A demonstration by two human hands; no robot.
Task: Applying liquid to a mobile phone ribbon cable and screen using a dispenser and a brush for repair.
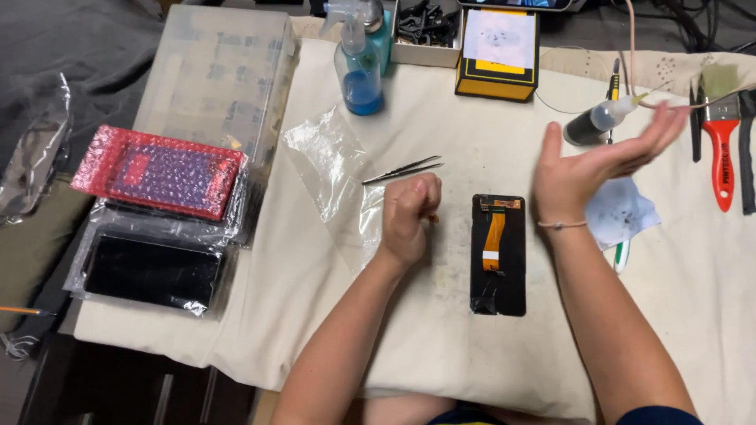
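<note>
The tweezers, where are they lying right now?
In the head view, the tweezers lie on the cloth just above the left hand, beside the clear plastic bag.

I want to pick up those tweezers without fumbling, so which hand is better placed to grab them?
Probably the left hand. It rests as a closed fist on the cloth just below the tweezers, though it may hold something small. The right hand is raised and open, farther off, beyond the phone screen panel.

The black rectangular phone screen panel with orange ribbon cable [498, 253] lies on the cloth-covered table [441, 338] between both hands, right of the left grip [409, 211]; the slim metal tweezers [403, 169] lie just behind that grip.
</note>
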